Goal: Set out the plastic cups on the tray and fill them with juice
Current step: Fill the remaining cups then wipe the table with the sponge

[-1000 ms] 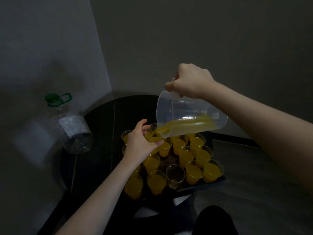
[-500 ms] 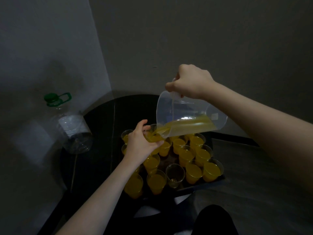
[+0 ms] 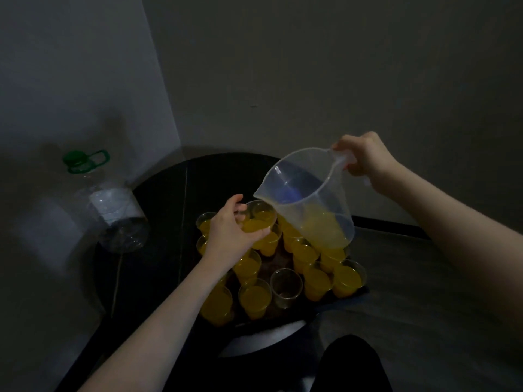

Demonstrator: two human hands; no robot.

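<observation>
Head view: right hand (image 3: 365,157) has tipped the jug (image 3: 311,199) back upright, pouring stopped; left hand (image 3: 232,230) still grips the filled cup (image 3: 259,222).

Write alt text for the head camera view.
A right hand tips a clear jug of orange juice over a cup held by the left hand, above a dark tray of filled cups with one empty cup.
</observation>
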